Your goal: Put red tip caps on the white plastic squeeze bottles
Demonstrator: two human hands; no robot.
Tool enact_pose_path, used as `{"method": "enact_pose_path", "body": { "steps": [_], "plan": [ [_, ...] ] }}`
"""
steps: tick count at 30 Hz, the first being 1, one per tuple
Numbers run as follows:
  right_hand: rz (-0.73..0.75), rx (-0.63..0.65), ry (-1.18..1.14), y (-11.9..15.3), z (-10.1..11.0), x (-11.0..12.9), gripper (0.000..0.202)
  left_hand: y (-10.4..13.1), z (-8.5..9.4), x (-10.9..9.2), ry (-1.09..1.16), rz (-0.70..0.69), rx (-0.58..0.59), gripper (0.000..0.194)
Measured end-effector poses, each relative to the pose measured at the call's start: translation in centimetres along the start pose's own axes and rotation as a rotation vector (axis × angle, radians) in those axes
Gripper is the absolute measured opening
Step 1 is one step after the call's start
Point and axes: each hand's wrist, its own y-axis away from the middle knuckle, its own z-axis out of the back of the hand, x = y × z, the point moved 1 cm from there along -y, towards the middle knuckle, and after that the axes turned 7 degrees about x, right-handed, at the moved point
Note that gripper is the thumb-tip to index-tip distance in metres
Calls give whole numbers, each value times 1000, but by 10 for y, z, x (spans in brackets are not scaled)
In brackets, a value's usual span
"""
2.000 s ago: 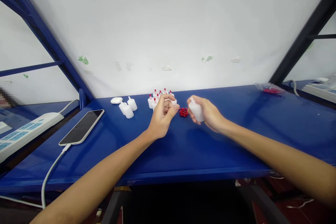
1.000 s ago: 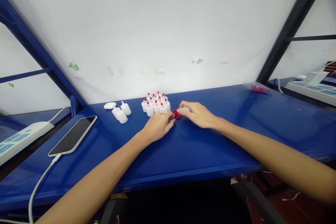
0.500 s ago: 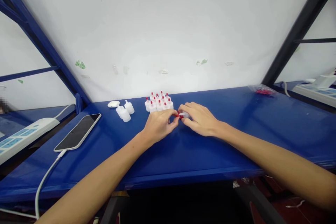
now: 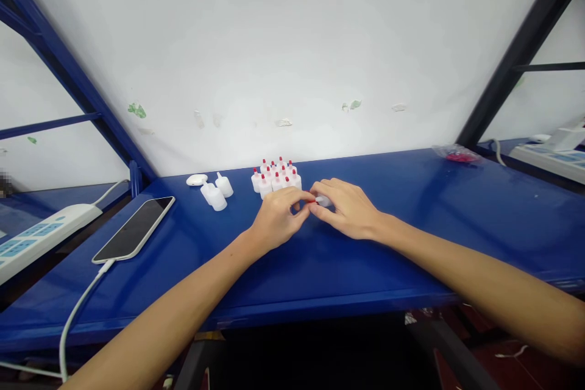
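Observation:
My left hand (image 4: 280, 214) pinches a small red cap (image 4: 312, 200) between thumb and fingertips. Right against it, my right hand (image 4: 343, 207) curls round a small white squeeze bottle (image 4: 323, 201), whose nozzle end points left toward the cap. The fingertips of both hands meet here, and most of the bottle is hidden by the right fingers. Just behind the left hand stands a cluster of several white bottles (image 4: 276, 181) with red-tipped nozzles. Farther left are three white bottles (image 4: 214, 194) with bare white nozzles.
A white case (image 4: 197, 180) lies by the bare-nozzle bottles. The phone (image 4: 136, 228) with its charging cable (image 4: 80, 304) is on the left of the blue table (image 4: 411, 256). A plastic bag of red pieces (image 4: 457, 154) lies at the back right. Power strips flank the table.
My hands have come together, and the red cap now sits at the bottle's nozzle end, less visible between the fingers. The view has shifted slightly.

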Motion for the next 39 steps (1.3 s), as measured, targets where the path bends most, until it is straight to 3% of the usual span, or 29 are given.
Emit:
{"method": "enact_pose_path", "body": {
  "steps": [4,8,12,15,23,26,29,32,35,39],
  "plan": [
    [-8,3,-263,0,-3,-1,37,2,-5,-6,125,-14,-44,12],
    [35,-51,-730,-4,-7,-1,43,4,-12,-13,241,22,-36,41],
    [-180,-111,-1145,-8,-11,-3,46,2,-11,-18,100,-73,73,53],
    [-232,-94,-1314,-8,-11,-1,41,2,-12,-20,-21,-164,202,55],
    [-258,-74,-1269,-4,-13,4,46,4,-15,-20,-51,-212,262,64],
    [-237,-54,-1187,-6,-16,2,55,1,-11,-18,49,-181,138,48],
    [-247,-33,-1203,-9,-15,-1,58,-3,0,-8,126,-76,-59,31],
    [-251,-70,-1166,-10,-12,-5,51,-4,16,10,47,66,-215,29],
    [-253,-110,-1115,-11,-10,-11,44,-2,27,32,-165,95,-160,39],
    [-246,-140,-1070,-10,-10,-12,40,4,28,49,-331,70,-62,41]
  ]
}}
